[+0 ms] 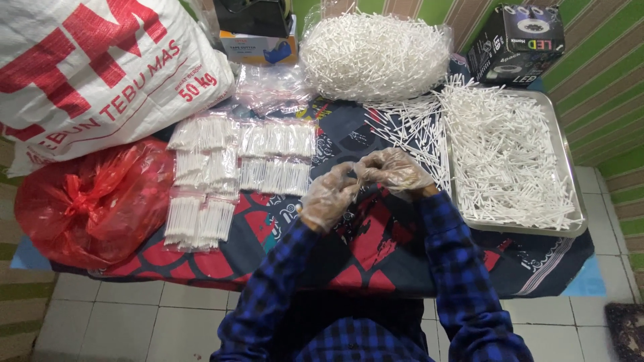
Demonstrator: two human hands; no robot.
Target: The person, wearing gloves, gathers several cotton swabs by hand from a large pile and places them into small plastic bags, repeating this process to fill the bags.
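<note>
My left hand (329, 195) and my right hand (396, 171) wear clear plastic gloves and meet over the patterned cloth (376, 248). Their fingertips pinch together around something small and clear, likely a thin plastic bag; I cannot make it out. To the right, a metal tray (570, 194) holds a heap of white sticks (503, 147). More loose sticks (409, 127) lie on the cloth just beyond my right hand. To the left, several small clear packets filled with sticks (235, 167) lie in rows.
A large clear bag of white sticks (376, 53) sits at the back. A white woven sack (94, 67) and a red plastic bag (87, 201) stand at the left. A black box (516, 43) is at the back right. Empty clear bags (268, 87) lie behind the packets.
</note>
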